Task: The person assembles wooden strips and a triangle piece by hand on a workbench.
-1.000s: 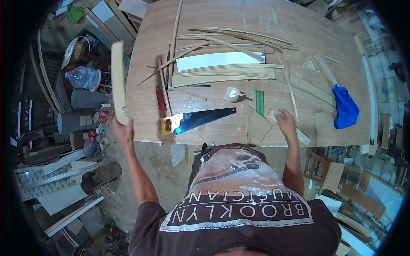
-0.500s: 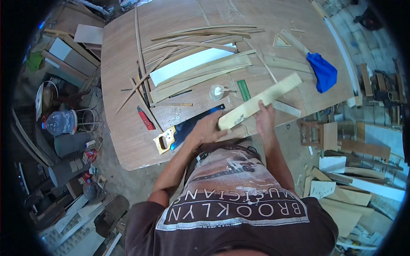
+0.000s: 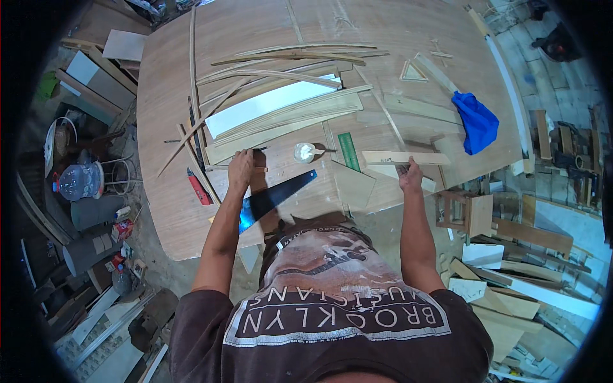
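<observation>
My right hand (image 3: pixel 410 176) grips a pale wooden board (image 3: pixel 396 157) from its near side, with the board turned nearly edge-on above the table's right part. At the left of the worktop, my left hand (image 3: pixel 241 168) has its fingers bent down together over a slim dark pencil (image 3: pixel 260 149), whose right end sticks out beside them. A flat wooden stick (image 3: pixel 260 170) lies partly under that hand. The dark blade of a hand saw (image 3: pixel 278 199) rests just to its right; my left forearm covers most of the saw's handle.
On the table (image 3: pixel 172 236) lie several thin wooden strips (image 3: pixel 287 57), a white panel (image 3: pixel 271 105), a red utility knife (image 3: pixel 199 187), a glue dish (image 3: pixel 304 152), a green ruler (image 3: pixel 348 152) and a blue cloth (image 3: pixel 476 122). Board offcuts (image 3: pixel 511 303) are piled at the right.
My left hand has come off the board and moved left to the pencil. With the board, my right hand has shifted right, and the board has turned from slanted to nearly level.
</observation>
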`<state>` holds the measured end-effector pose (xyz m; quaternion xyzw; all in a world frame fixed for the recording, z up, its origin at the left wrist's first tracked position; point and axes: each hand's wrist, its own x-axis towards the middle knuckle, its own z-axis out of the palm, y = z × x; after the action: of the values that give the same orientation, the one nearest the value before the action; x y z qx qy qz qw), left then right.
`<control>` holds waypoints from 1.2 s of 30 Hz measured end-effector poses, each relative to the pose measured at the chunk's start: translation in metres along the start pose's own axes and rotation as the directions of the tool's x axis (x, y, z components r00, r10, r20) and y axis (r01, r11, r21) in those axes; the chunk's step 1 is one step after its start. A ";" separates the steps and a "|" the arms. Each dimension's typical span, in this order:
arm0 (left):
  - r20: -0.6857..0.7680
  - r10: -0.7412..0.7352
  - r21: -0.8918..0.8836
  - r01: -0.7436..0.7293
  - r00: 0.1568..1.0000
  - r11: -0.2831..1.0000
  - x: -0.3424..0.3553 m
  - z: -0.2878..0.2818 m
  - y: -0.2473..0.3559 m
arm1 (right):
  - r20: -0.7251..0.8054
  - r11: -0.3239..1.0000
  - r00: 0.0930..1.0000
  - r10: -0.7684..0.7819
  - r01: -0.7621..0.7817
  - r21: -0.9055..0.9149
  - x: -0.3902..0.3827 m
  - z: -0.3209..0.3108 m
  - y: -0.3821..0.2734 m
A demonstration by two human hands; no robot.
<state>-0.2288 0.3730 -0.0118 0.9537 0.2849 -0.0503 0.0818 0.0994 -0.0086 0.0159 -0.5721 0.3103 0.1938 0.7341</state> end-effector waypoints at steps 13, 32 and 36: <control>0.236 -0.327 -0.162 0.369 0.915 0.915 0.032 -0.066 -0.061 | 0.209 0.671 0.977 -0.051 0.188 -0.717 -0.006 0.010 -0.010; 0.066 -0.574 -0.781 0.400 0.816 0.480 0.092 -0.026 -0.072 | 0.593 0.336 0.801 -0.085 0.583 -0.739 -0.023 0.069 0.007; -0.185 -0.713 -0.980 -0.073 0.676 0.185 0.123 0.006 -0.089 | 0.584 0.280 0.808 -0.081 0.580 -0.765 -0.028 0.062 0.006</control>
<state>-0.1762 0.5113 -0.0468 0.5655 0.4745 0.4308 0.5191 0.0894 0.0548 0.0399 -0.8742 -0.1569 0.2923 0.3546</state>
